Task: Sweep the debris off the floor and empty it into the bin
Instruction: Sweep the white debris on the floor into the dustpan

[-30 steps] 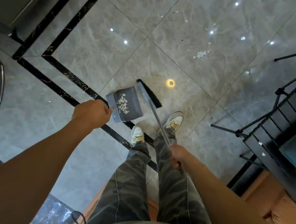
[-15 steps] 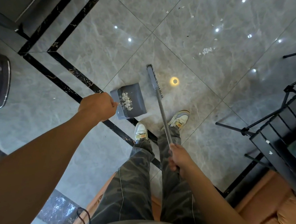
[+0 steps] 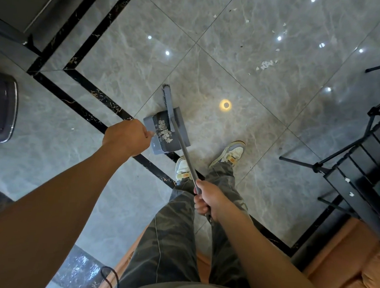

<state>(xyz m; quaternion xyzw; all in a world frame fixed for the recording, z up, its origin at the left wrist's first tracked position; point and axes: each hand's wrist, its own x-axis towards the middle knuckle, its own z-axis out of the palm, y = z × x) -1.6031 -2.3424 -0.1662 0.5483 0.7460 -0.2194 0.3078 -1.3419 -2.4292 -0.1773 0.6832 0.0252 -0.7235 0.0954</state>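
In the head view I see the left hand (image 3: 127,137) closed around the dustpan (image 3: 166,131) handle; white debris (image 3: 164,132) lies inside the pan. The right hand (image 3: 210,200) grips the broom (image 3: 177,125) stick, its head over the pan. More scraps (image 3: 265,65) lie far right; a dark bin (image 3: 1,107) stands at the left.

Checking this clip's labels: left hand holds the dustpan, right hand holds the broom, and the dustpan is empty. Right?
Not quite. The head view shows the dustpan already holds a heap of pale scraps, so it is not empty. The rest stands: the left hand holds the dustpan and the right hand holds the broom.
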